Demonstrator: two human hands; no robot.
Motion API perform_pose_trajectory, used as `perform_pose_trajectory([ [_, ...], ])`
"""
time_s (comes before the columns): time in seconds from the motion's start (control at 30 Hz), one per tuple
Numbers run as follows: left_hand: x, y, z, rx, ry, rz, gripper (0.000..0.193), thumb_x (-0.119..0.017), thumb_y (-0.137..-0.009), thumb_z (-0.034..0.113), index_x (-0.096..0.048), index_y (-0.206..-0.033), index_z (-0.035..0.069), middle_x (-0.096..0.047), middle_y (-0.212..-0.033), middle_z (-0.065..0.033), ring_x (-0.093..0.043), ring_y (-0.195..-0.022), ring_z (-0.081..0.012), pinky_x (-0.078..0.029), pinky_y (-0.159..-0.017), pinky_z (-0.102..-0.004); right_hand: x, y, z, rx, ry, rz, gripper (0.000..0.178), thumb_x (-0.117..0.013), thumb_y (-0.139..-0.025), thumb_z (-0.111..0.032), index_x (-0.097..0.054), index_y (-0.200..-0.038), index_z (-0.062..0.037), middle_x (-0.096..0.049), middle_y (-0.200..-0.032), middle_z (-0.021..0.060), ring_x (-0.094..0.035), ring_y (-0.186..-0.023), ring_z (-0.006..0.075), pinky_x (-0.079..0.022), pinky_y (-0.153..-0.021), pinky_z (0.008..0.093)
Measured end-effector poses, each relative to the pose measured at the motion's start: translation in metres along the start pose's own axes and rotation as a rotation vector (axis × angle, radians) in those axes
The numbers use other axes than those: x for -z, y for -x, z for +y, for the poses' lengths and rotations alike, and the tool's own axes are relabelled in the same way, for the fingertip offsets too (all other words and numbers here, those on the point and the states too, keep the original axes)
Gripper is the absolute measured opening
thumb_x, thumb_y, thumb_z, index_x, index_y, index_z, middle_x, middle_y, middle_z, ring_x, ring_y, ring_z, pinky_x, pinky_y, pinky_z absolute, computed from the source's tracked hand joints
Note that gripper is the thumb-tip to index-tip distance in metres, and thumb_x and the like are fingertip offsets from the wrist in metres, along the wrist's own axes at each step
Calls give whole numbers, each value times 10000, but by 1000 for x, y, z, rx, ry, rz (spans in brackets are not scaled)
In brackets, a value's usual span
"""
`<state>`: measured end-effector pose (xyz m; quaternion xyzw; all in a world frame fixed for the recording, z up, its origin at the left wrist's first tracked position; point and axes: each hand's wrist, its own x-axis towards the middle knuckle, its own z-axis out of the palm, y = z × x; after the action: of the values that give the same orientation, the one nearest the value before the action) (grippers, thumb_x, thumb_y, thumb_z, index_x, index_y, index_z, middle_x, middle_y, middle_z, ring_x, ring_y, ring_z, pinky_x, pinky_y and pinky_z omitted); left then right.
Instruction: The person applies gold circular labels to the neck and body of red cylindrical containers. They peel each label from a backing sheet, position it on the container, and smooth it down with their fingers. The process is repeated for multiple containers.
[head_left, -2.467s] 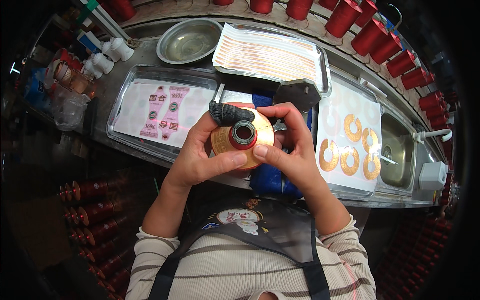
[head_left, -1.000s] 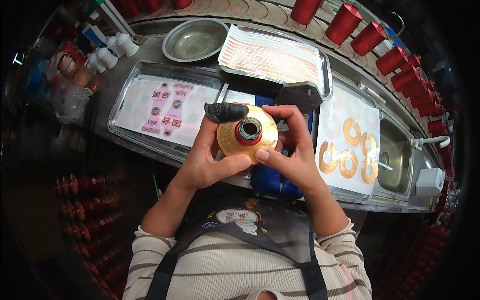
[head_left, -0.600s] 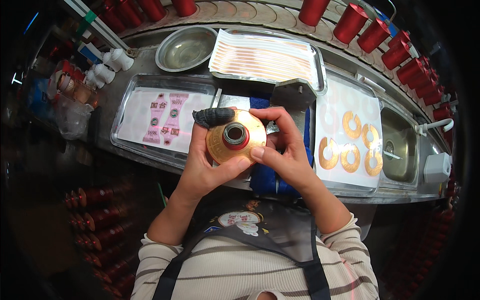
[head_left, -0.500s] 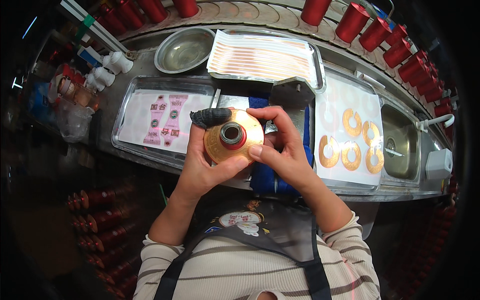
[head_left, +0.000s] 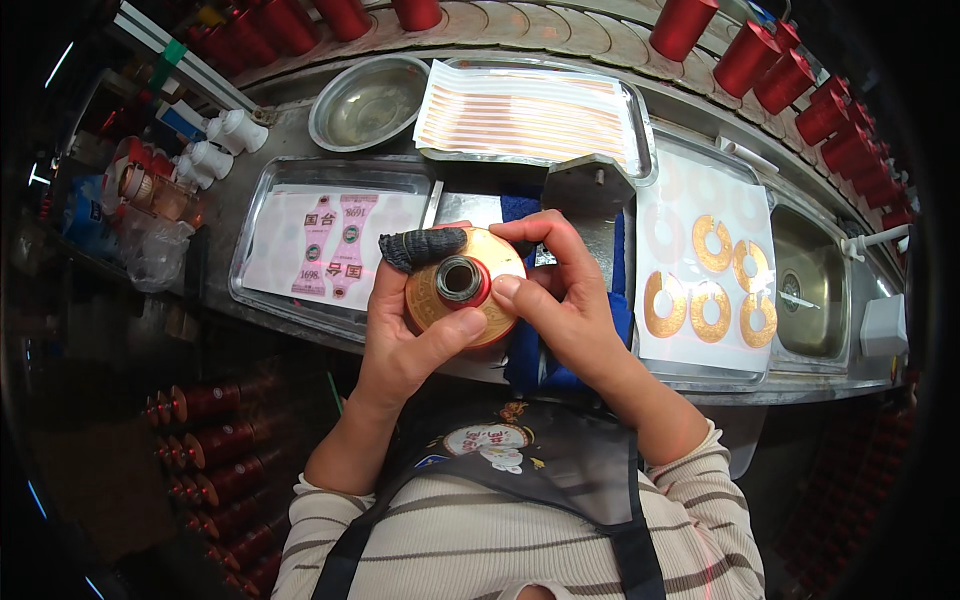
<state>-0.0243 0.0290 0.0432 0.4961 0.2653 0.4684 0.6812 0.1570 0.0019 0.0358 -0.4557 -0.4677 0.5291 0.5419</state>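
A red bottle with a gold label round its shoulder (head_left: 490,310) is held mouth-up over the near edge of the steel workbench (head_left: 330,330). My left hand (head_left: 405,335) grips it from the left; its forefinger wears a dark fabric cot that lies across the top of the gold label. My right hand (head_left: 560,295) grips it from the right, thumb pressed on the label beside the bottle's dark mouth. A blue cloth (head_left: 530,360) lies under the bottle.
A tray of pink and red decals (head_left: 330,240) sits left, a tray of gold strips (head_left: 530,110) behind, a sheet of gold rings (head_left: 705,280) right. A steel bowl (head_left: 365,100), a sink (head_left: 815,285) and rows of red bottles (head_left: 790,75) ring the bench.
Both hands keep their grip on the bottle. My right thumb has shifted slightly along the gold label; the view has tilted a little.
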Motion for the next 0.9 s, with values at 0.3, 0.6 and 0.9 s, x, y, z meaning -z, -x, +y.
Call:
perform_pose_trajectory([
  [0.3, 0, -1, -1, -28, -68, -12, 622, -749, -846, 17, -462, -1397, 46, -532, -1400, -139, -571, -1261, -221, -470, -1081, -381, 5, 2, 1, -3, -10, -37, 394, -720, -870, -98, -605, -1246, -68, -485, -1099, 27, -449, -713, 14, -386, -602, 173],
  [0.6, -4, 1, 0, -13, -7, 4, 625, -746, -847, 22, -454, -1399, 50, -543, -1378, -135, -567, -1262, -219, -474, -1075, -382, 1, 0, -1, 4, -58, 7, 377, -725, -863, -92, -616, -1220, -40, -503, -1104, 12, -466, -713, 10, -386, -589, 175],
  [0.9, -4, 1, 0, 4, -51, 29, 614, -754, -827, 22, -474, -1373, 53, -589, -1286, -118, -604, -1183, -195, -497, -1032, -360, 37, -25, 4, -231, -419, 243, 161, -679, -928, -188, -695, -1019, -56, -642, -967, -10, -551, -838, 42, -442, -746, 216],
])
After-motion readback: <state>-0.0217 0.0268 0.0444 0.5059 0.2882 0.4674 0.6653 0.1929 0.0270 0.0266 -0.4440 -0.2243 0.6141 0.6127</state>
